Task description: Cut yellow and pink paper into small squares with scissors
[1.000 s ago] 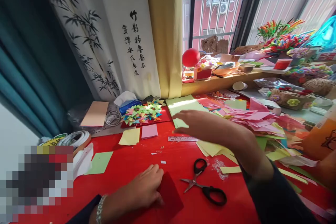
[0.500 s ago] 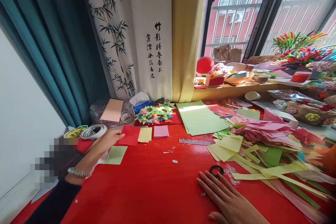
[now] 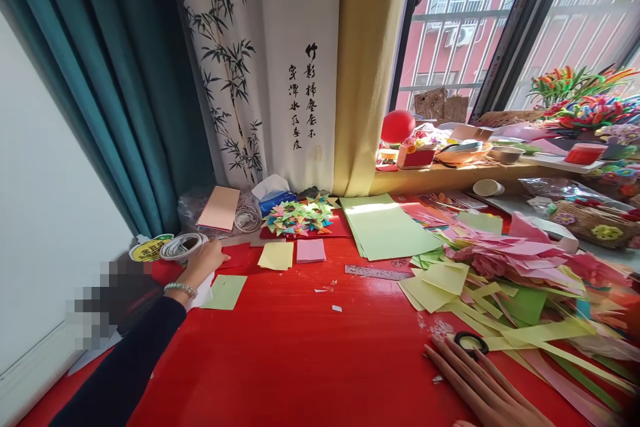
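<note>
My left hand [image 3: 203, 265] reaches to the far left of the red table, its fingers closed at the edge of a red paper square [image 3: 239, 255]. How much of the paper it grips is partly hidden. Just in front of that hand lies a light green paper square [image 3: 229, 292]. To its right are yellow paper squares [image 3: 276, 255] and a pink paper stack [image 3: 311, 251]. My right hand [image 3: 483, 377] rests flat at the lower right with fingers stretched out. Those fingers touch a black ring-shaped thing [image 3: 471, 335], whose kind I cannot make out.
Cut paper strips [image 3: 545, 333] and crumpled pink paper [image 3: 510, 250] are heaped on the right. Large green sheets [image 3: 385, 227], a ruler [image 3: 379, 272] and a folded-paper star wreath [image 3: 299, 215] lie toward the back. A white coil [image 3: 183, 247] stands behind my left hand.
My left hand has drawn back leftward with the red paper, showing more of the yellow squares. My right hand has slid right, and the black ring has shifted right with it.
</note>
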Available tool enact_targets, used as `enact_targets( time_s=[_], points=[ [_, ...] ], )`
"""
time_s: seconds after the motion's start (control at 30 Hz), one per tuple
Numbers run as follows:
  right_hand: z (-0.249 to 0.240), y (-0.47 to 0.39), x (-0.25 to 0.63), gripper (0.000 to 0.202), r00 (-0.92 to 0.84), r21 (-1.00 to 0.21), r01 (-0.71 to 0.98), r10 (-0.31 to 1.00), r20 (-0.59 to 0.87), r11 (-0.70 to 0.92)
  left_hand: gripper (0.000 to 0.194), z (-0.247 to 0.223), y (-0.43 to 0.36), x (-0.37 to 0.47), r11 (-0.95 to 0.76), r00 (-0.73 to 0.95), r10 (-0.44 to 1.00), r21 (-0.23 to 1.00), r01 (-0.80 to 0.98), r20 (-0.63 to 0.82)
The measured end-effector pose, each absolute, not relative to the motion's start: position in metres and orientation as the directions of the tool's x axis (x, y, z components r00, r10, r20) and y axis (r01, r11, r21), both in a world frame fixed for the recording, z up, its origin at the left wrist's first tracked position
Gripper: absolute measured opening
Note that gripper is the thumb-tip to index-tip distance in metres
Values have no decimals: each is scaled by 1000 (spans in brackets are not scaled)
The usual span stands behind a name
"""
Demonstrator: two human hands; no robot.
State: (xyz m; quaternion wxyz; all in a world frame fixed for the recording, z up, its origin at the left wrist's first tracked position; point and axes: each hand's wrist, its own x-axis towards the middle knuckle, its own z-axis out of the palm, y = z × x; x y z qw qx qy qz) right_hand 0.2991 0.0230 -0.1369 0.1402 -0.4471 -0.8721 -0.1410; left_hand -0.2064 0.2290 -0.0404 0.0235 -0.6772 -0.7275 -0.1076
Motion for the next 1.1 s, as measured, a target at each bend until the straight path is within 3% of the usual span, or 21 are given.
enact_targets(
  time_s=[0.1,0.17,0.27,0.4,0.5,0.6,0.67,0.8,0.9,0.97,1.1],
  points=[
    [-146,21,321,83,-526,135,849,786,325,511,34,-29,216,-175,50,-51,961,11,999,271],
    [-151,19,336,80,-468,157,884,830,303,441,37,-19,211,-144,-49,62,959,-53,997,276],
    [-152,15,353,78,-351,167,936,875,335,311,33,-10,211,-85,-355,371,890,-108,929,267],
    [-135,17,345,86,-330,175,944,836,438,281,32,-21,226,1,-669,675,705,-113,735,219],
    [-112,32,311,84,-352,148,935,796,493,322,43,-47,244,60,-724,727,654,-104,682,210],
    [-99,60,268,70,-439,30,887,823,362,460,57,-73,261,104,-751,754,622,-108,651,211],
    [-97,81,249,66,-496,-47,850,827,265,525,55,-84,270,121,-770,773,602,-111,629,202],
    [-100,112,249,62,-407,-172,888,903,138,426,32,-87,286,128,-798,805,579,-115,592,127],
    [-101,122,268,62,-308,-173,930,944,114,324,28,-81,296,121,-785,794,600,-119,608,96],
    [-103,126,279,62,-255,-166,948,959,125,273,29,-77,302,117,-760,769,628,-119,639,119],
    [-106,128,282,65,-207,-177,956,965,159,235,51,-69,309,109,-703,709,680,-109,703,190]
  ],
)
